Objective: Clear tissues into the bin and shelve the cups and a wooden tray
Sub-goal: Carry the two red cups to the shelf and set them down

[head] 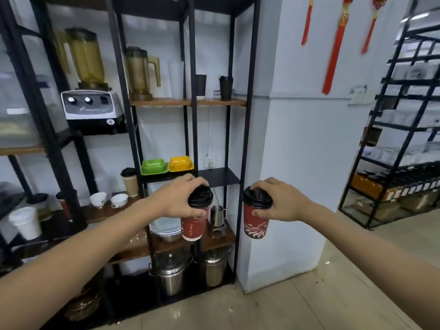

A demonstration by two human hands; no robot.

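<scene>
My left hand grips a red paper cup by its black lid, held in the air in front of the black metal shelf rack. My right hand grips a second red paper cup the same way, by the lid, in front of the white pillar just right of the rack. Both cups hang upright at about the height of the rack's dark middle shelf. No tissues, bin or wooden tray are in view.
The rack holds a green dish and a yellow dish, black cups higher up, blender jugs, a brown lidded cup, white teacups, steel pots at the bottom. A second rack stands at the right.
</scene>
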